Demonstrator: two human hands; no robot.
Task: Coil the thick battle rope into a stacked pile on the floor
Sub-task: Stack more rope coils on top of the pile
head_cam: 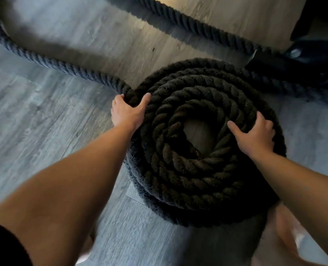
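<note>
A thick dark twisted battle rope lies wound into a round coil [193,169] of several stacked turns on the floor, with a small gap of bare floor at its centre. My left hand [127,112] grips the rope where the loose strand meets the coil's upper left rim, thumb over the top and fingers round the outside. My right hand [255,135] rests on top of the coil's right side, fingers spread and curved over the turns. A loose length of rope [49,62] trails away to the upper left.
Grey wood-look plank floor [44,116] surrounds the coil. Another stretch of rope [197,27] runs diagonally across the back. A black object with a metal fitting [297,54] stands at the upper right. My knee or foot [286,237] is just below the coil.
</note>
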